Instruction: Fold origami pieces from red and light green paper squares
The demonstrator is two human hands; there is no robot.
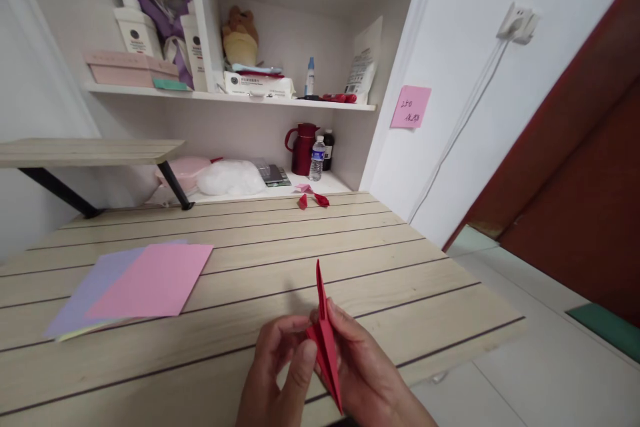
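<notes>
A narrow, pointed piece of folded red paper (pixel 326 345) is held nearly upright above the near part of the table. My right hand (pixel 367 363) is closed on its right side, the thumb lying along the fold. On the other side, the thumb and fingertips of my left hand (pixel 280 363) close on a flap at the paper's left edge. Where the fingers pass behind the paper, they are hidden. Farther left, a pink sheet (pixel 165 277) lies over a lilac sheet (pixel 83 297), with a yellowish edge showing underneath.
Small red folded paper pieces (pixel 321 200) lie at the table's back edge. A dark red jug (pixel 303 153) and a water bottle (pixel 317 159) stand on the lower shelf. A small raised stand (pixel 90 150) occupies the back left. The slatted tabletop (pixel 240 267) ends at the right.
</notes>
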